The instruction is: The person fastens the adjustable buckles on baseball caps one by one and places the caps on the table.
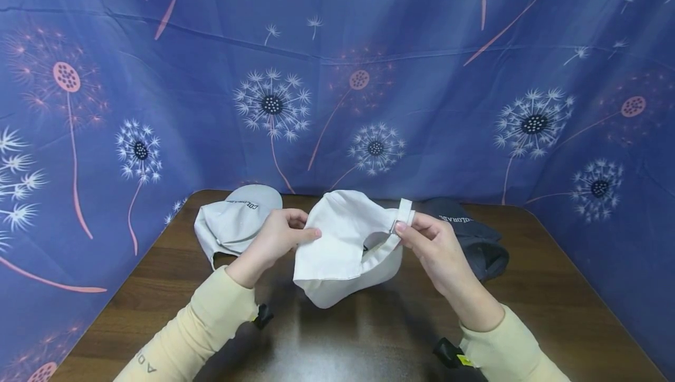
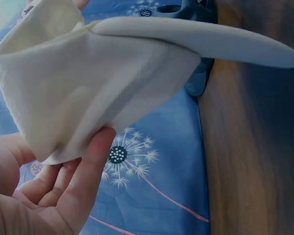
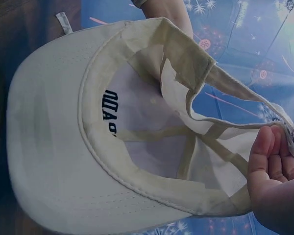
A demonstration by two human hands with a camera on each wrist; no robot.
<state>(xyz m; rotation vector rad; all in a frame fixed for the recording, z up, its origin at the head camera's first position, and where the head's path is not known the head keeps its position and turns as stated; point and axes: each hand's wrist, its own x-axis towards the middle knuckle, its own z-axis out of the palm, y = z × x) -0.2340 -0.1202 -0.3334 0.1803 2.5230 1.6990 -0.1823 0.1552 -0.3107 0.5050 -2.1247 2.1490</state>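
A white baseball cap is held up between both hands over the table, its brim low and toward me. My left hand pinches the crown on the left side, thumb in front. In the left wrist view the fingers press into the cloth below the brim. My right hand pinches the back strap beside its metal buckle, and the strap's loose end sticks up. The right wrist view looks into the cap's inside, where dark letters show, with the right hand on the strap.
A light grey cap with dark lettering lies at the back left of the brown wooden table. At the back right, behind my right hand, sits a dark cap. A blue dandelion-print cloth hangs behind and at both sides.
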